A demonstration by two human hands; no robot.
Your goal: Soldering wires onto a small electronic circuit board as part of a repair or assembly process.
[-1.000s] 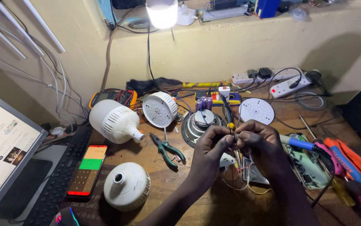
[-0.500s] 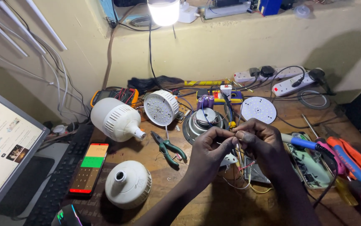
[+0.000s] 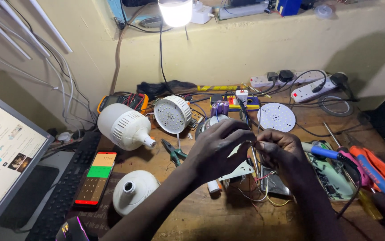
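Thin wires (image 3: pixel 254 143), pinched between both hands' fingertips (image 3: pixel 248 142)

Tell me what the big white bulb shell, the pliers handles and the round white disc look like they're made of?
The big white bulb shell looks like matte plastic: smooth, moulded, with ribbed slots. The pliers handles seem to wear a green rubbery or plastic sleeve over dark metal jaws. The round white disc looks like a thin, white-coated circuit board, possibly metal-backed, dotted with tiny LED chips.
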